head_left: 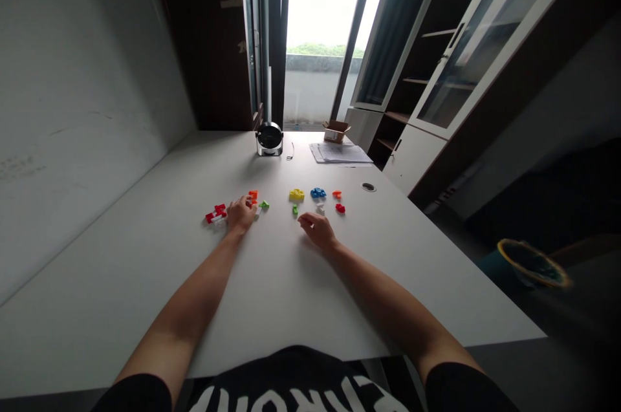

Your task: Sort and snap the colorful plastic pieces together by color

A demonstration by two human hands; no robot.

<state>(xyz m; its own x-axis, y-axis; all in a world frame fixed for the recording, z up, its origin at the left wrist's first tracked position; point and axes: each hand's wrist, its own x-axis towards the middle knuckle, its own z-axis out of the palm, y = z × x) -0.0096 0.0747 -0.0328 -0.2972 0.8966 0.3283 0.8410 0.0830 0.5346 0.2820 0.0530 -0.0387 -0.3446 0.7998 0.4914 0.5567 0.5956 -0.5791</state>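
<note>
White desk (pixel 121 282), mid-frame: your left hand (pixel 241 215) curls narrow against the orange plastic piece (pixel 253 195), your right hand (pixel 317 229) sits half-closed just short of the white plastic piece (pixel 320 209), and whether either holds anything, can't tell.

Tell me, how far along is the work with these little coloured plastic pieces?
Already set aside, it seems: the red and white pieces clustered beside the left hand. In hand: that hand's fingers touch orange pieces; the right hand rests, apparently empty, near a white piece. Still lying loose: a yellow piece, a blue piece and a red piece.
</note>
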